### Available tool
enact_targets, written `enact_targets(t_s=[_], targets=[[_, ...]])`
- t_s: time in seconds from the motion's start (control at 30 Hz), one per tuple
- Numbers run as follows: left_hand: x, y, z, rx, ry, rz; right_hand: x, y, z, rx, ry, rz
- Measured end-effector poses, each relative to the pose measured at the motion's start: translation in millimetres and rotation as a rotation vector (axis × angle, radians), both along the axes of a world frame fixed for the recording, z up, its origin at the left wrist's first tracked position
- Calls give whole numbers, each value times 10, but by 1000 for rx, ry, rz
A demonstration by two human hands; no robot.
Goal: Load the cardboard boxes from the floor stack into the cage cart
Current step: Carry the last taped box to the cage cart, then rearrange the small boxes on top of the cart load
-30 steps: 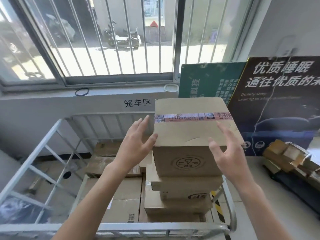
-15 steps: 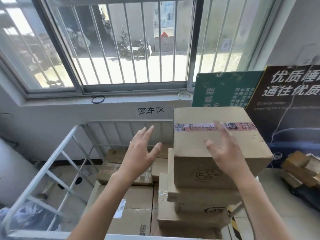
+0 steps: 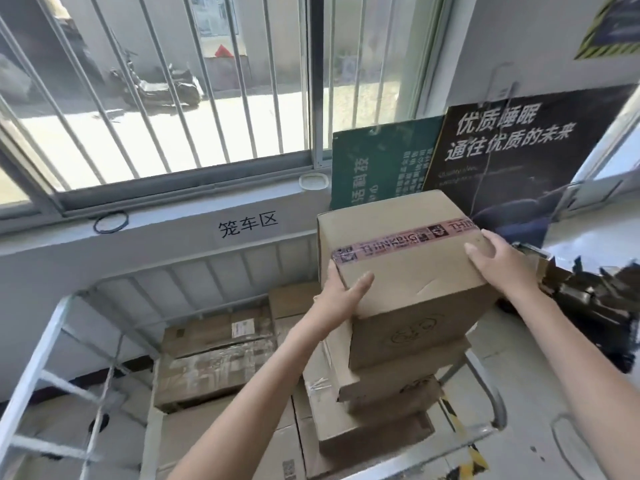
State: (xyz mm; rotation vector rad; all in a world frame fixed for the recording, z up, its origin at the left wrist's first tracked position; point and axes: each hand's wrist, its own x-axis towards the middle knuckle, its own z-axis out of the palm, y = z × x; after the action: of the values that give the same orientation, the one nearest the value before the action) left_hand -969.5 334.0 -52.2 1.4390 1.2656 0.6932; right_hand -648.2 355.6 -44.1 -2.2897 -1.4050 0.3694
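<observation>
Hands clasp a brown cardboard box (image 3: 408,268) on top of a stack (image 3: 391,382) of cartons on the right side of a white metal cage cart (image 3: 207,268). The left hand (image 3: 341,292) grips the box's near-left corner, with the thumb lying on the lid and the fingers down the left face. The right hand (image 3: 498,261) curls over the right edge. The box is a matte, squared carton, creased near the front edge. A glossy pink printed tape (image 3: 405,240) seals it, running left to right and slanting toward the far right; the box's length appears to follow that line. A round stamp marks its near face. The box sits askew on the cartons beneath and overhangs them on the right. To the left, lower boxes (image 3: 214,362), some wrapped in shiny film, form a shallow layer with open room above them. The cart's barred far wall stands below a barred window (image 3: 173,81), and its curved near rail crosses the foreground. A green board (image 3: 374,164) and a dark poster (image 3: 512,147) lean against the far wall, just beyond the box.
</observation>
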Motion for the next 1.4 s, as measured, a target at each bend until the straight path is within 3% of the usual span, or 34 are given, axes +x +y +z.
enact_targets(t_s=[0.2, 0.3, 0.4, 0.53, 0.63, 0.77, 0.9, 1.1, 1.4], targets=[[-282, 175, 34, -9, -208, 219, -518, -215, 135, 49, -53, 60], [-865, 47, 135, 55, -185, 280, -1059, -426, 140, 156, 8, 67], [-1588, -220, 220, 103, -106, 477, -1776, -552, 162, 199, 96, 141], [-2650, -744, 207, 54, 66, 716, -2699, -633, 67, 190, 401, 300], [-3219, -1054, -23, -3, 155, 793, -3257, -576, -220, 30, 643, 351], [-3790, -1210, -727, -190, 170, 799, -3942, -605, -969, -295, 702, 347], [-4089, -1182, -1633, -323, 191, 742, -4343, -744, -1879, -553, 771, 142], [-4164, -1108, -3021, -600, 172, 664, -4484, -921, -3183, -669, 650, -35], [-3802, -799, -4989, -803, 102, 739, -4343, -424, -4762, -688, 527, -29]])
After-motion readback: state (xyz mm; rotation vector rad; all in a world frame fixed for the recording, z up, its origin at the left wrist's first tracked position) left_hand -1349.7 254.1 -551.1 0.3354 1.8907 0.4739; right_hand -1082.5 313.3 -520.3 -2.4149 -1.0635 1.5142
